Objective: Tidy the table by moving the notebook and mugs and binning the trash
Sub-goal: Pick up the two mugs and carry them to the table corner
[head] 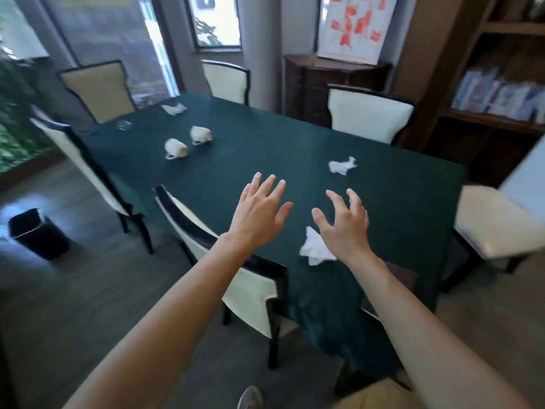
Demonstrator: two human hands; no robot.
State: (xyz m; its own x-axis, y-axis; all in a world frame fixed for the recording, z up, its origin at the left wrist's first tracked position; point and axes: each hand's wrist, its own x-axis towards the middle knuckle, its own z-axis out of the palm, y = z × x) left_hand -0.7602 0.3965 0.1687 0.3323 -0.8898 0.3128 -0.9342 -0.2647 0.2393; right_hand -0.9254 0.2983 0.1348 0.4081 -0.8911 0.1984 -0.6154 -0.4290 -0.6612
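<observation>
Both my hands reach out over a table (295, 143) covered in dark green cloth. My left hand (259, 211) is open with fingers spread and holds nothing. My right hand (343, 222) is open too, fingers curled, just above and right of a crumpled white tissue (314, 246) near the front edge. A second crumpled tissue (342, 165) lies farther out to the right, a third (174, 108) at the far end. Two white mugs (176, 148) (200, 134) lie on their sides at mid-left. No notebook is in view.
A black bin (38, 233) stands on the floor at left. Cream chairs with dark frames ring the table; one chair (236, 270) is right below my left arm. A clear glass (124, 125) sits at the far left. A bookshelf (501, 98) and cabinet (318, 84) stand behind.
</observation>
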